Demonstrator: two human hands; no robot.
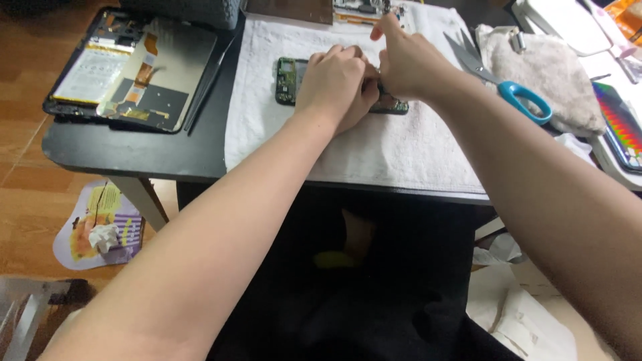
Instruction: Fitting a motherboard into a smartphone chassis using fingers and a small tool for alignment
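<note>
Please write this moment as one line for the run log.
left hand on opened phone | right hand on same phone | phone on white towel | scissors right

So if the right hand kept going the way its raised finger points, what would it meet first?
Probably the opened device at the far edge of the white towel; the right hand points up and away over bare towel, though depth is unclear.
</note>
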